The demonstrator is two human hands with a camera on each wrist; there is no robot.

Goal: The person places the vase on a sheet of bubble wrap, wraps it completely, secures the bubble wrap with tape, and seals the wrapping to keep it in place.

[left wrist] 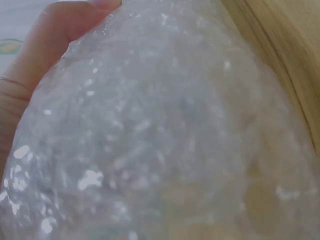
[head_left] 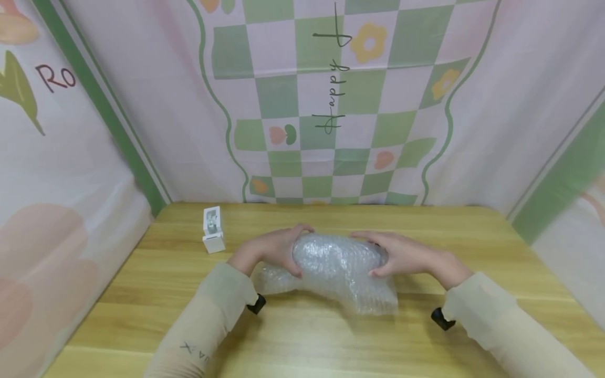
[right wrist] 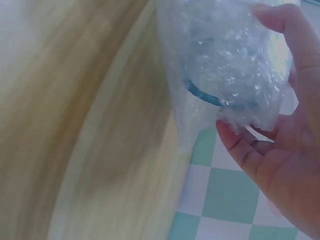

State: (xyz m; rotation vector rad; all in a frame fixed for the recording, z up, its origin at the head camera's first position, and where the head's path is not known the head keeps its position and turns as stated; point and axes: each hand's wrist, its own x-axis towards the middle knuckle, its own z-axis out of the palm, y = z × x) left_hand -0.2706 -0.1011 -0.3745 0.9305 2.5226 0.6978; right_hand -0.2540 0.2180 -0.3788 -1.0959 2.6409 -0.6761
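Note:
A bundle of clear bubble wrap is held between both hands above the wooden table, its loose edge hanging toward the near side. My left hand grips the left end, thumb on the near side and fingers over the far side. At the other end, my right hand holds the roll with thumb and fingers spread round it. Through the wrap in the right wrist view shows a dark blue-green curved rim; what object it belongs to is hidden. Bubble wrap fills most of the left wrist view.
On the table, toward the back left, stands a small white box-like item with a clear part on top. A checked fabric curtain hangs behind the table's far edge, and printed fabric lines the left side.

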